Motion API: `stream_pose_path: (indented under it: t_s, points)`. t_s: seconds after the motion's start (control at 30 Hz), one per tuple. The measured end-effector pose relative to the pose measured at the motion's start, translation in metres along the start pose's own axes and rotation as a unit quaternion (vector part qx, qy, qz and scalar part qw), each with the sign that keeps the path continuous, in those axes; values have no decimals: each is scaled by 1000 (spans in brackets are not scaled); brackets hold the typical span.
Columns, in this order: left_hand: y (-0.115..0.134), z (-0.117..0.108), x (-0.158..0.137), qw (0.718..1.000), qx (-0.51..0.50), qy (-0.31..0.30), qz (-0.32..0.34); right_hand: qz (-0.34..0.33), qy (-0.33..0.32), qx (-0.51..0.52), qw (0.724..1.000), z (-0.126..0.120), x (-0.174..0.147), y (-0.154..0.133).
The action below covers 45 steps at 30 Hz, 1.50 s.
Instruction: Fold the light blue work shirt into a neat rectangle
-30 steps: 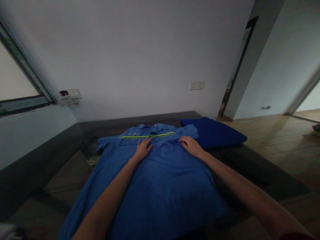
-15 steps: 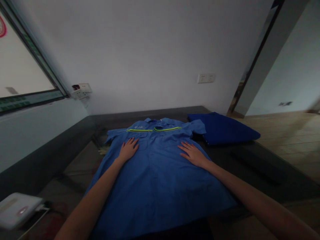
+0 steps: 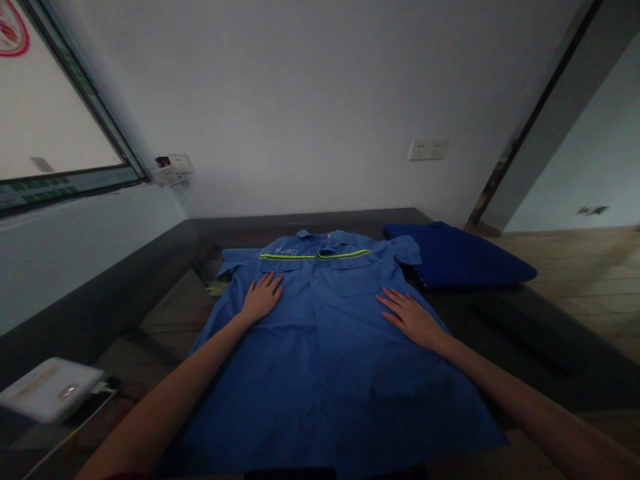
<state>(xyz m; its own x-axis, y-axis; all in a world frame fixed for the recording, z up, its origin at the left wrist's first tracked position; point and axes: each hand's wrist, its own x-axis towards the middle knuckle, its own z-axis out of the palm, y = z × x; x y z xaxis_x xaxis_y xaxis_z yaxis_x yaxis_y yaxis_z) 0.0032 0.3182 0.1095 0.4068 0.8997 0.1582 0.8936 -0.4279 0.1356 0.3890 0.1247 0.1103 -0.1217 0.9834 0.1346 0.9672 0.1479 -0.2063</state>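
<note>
A blue short-sleeved work shirt lies spread face up, its collar toward the wall and a yellow-green stripe across its chest. White letters show above the stripe on the left. My left hand rests flat on the shirt just below the left chest pocket, fingers spread. On the right side of the shirt front, my right hand lies palm down with its fingers stretched out. Neither hand grips the cloth. The shirt's lower edge hangs near my body.
A dark table carries the shirt. Folded darker blue cloth lies behind the right sleeve, and a long black object in front of it. At the left sits a white box with a cable. Wall sockets are behind.
My right hand has slid slightly outward to the right across the shirt. My left hand stays in about the same place on the cloth. The view has shifted a little.
</note>
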Motion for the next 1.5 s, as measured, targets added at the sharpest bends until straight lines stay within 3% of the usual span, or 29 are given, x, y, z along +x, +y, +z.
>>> stream_pose_path:
  t_s: [0.1,0.2,0.33,0.43,0.53,0.63,0.77,0.9,0.97,1.13,1.5]
  points:
    - [2,-4,1,1000,-21,6,3,3,1,5,1000,-1,-4,-2]
    - [-8,-21,2,998,-52,17,20,0,14,43,999,-9,-6,-2]
    - [-52,-60,-16,998,-4,50,-34,38,127,103,986,-36,-15,16]
    - [-91,-78,-36,994,29,12,-108,94,166,112,975,-52,-18,39]
    - [-111,-76,-46,986,31,-64,-154,158,112,75,978,-53,-10,52]
    - [-106,-67,-46,983,21,-95,-157,209,61,3,976,-46,5,45]
    - [-89,-63,-50,986,-6,-79,-149,239,26,-54,969,-41,16,33]
    - [-85,-70,-69,987,-59,-52,-140,279,5,-58,958,-46,4,41]
    - [-88,-74,-83,984,-82,-70,-139,287,3,-51,956,-48,-7,48]
    - [-94,-79,-113,974,-115,-151,-127,291,-16,-23,956,-51,-31,52]
    - [-95,-94,-136,965,-136,-201,-100,249,-81,0,965,-58,-49,47]
